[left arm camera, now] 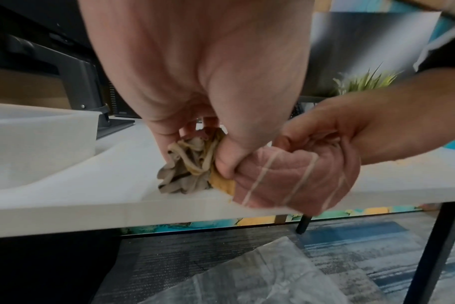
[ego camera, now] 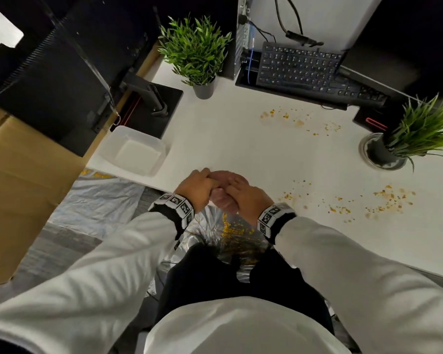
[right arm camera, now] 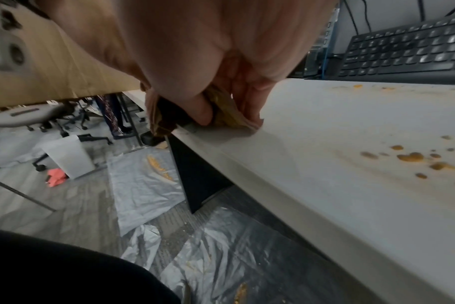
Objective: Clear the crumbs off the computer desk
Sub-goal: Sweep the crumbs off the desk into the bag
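Observation:
A bunched pink striped cloth [ego camera: 223, 200] lies at the near edge of the white desk [ego camera: 241, 139], and both hands hold it. My left hand [ego camera: 197, 187] pinches one end [left arm camera: 192, 162] with thumb and fingers. My right hand [ego camera: 243, 198] grips the other end; in the left wrist view its fingers curl round the pink roll [left arm camera: 286, 181]. The right wrist view shows the right hand [right arm camera: 221, 107] pressing the cloth [right arm camera: 229, 117] onto the desk edge. Orange crumbs [ego camera: 386, 200] and smears lie to the right, with more crumbs [ego camera: 287, 116] near the keyboard.
A white plastic tray [ego camera: 136, 149] sits at the desk's left edge. Two potted plants [ego camera: 197, 52] [ego camera: 404, 139], a black keyboard [ego camera: 299, 67] and a monitor stand [ego camera: 154, 98] stand at the back. A plastic sheet [ego camera: 230, 233] holding crumbs lies on the floor below. A cardboard box [ego camera: 23, 187] is at left.

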